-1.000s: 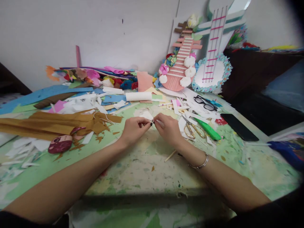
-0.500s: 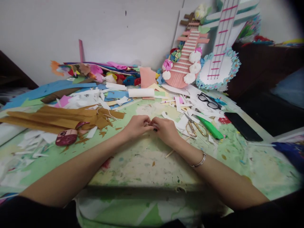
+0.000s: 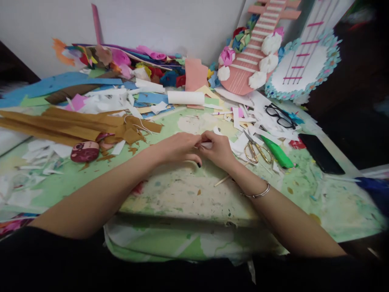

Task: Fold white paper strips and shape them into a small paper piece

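Over the middle of the table my two hands meet at the fingertips. My right hand (image 3: 219, 149) is closed in a pinch, and a small white piece (image 3: 207, 145) that looks like paper shows between its fingers. My left hand (image 3: 179, 148) reaches across to it with fingers stretched out and the thumb held apart below. Where the left fingertips meet the right hand, the contact is partly hidden. To the right of my right hand lie gold-handled scissors (image 3: 257, 151) and a green tube-like thing (image 3: 277, 152). A thin stick (image 3: 222, 181) lies beneath my right wrist.
Brown crepe paper (image 3: 75, 125) and a dark red rounded object (image 3: 84, 151) lie left. A white roll (image 3: 186, 97) sits behind my hands. Glasses (image 3: 281, 115) and a black phone (image 3: 321, 153) lie right. Decorated paper instruments (image 3: 243, 69) lean on the wall.
The view has tilted down and shifted slightly. My left thumb has moved away from the right hand's fingers, and the left fingers have straightened. The white piece shows more clearly in my right hand.
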A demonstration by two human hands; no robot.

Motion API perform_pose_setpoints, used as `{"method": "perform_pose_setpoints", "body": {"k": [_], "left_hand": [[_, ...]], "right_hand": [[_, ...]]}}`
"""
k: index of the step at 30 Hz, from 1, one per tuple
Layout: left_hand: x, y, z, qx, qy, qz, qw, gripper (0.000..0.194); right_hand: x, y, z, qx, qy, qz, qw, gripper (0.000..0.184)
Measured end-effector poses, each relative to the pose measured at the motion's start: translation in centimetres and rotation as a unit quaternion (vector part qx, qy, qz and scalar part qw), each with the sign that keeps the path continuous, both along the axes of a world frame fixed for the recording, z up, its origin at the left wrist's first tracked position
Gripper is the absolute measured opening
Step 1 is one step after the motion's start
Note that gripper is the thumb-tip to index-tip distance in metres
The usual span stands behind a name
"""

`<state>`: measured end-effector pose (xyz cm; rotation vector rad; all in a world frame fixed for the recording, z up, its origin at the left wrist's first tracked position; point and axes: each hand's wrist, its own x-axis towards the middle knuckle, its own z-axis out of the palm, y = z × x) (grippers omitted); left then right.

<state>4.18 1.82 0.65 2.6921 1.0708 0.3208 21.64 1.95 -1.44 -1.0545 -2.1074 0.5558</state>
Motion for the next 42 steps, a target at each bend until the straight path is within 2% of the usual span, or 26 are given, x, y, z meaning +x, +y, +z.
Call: {"method": "perform_pose_setpoints", "body": {"k": [2, 5, 9, 12, 15, 18, 21, 26, 28, 34, 37, 42], "left_hand": [[0.0, 0.0, -0.1, 0.019, 0.026, -0.01, 0.999, 0.029], [-0.2, -0.1, -0.3, 0.076, 0.059, 0.013, 0.995, 0.012], [-0.6, -0.4, 0.1, 0.143, 0.067, -0.002, 0.987, 0.017], [-0.9, -0.4, 0.3, 0.156, 0.061, -0.028, 0.985, 0.023], [-1.1, 0.1, 0.1, 0.105, -0.006, -0.042, 0.994, 0.021], [-1.3, 0.9, -0.3, 0.039, -0.076, -0.009, 0.996, 0.014], [-1.6, 1.6, -0.5, 0.014, -0.091, 0.023, 0.995, 0.011], [-2.0, 1.8, 0.0, -0.004, -0.111, 0.041, 0.993, 0.01], [-2.1, 1.8, 0.2, -0.02, -0.127, 0.053, 0.99, 0.009], [-2.1, 1.8, 0.4, -0.101, -0.207, 0.113, 0.967, 0.01], [-2.3, 1.9, 0.5, -0.167, -0.251, 0.136, 0.944, 0.017], [-2.4, 1.8, 0.6, -0.256, -0.305, 0.16, 0.903, 0.022]], "right_hand": [[0.0, 0.0, 0.1, -0.002, -0.024, -0.002, 1.0, 0.006], [-0.1, 0.1, 0.0, 0.008, -0.056, -0.007, 0.998, 0.008], [-0.1, 0.2, -0.3, -0.002, -0.05, -0.006, 0.999, 0.006], [-0.1, 0.2, -0.3, -0.017, -0.026, 0.008, 0.999, 0.006], [0.1, 0.2, -0.2, -0.024, -0.012, 0.023, 0.999, 0.009], [0.5, 0.5, -0.1, -0.046, -0.001, 0.05, 0.998, 0.019], [1.2, 1.1, -0.3, -0.102, 0.015, 0.091, 0.99, 0.029], [1.9, 2.0, -1.0, -0.183, 0.091, 0.162, 0.965, 0.049], [1.8, 1.8, -1.0, -0.169, 0.088, 0.146, 0.971, 0.045], [0.4, 0.6, -0.5, -0.058, 0.015, 0.062, 0.996, 0.016], [-0.4, 0.2, -0.6, -0.016, -0.008, 0.025, 1.0, 0.014], [-1.2, -0.2, -0.8, 0.034, -0.024, 0.007, 0.999, 0.013]]}}
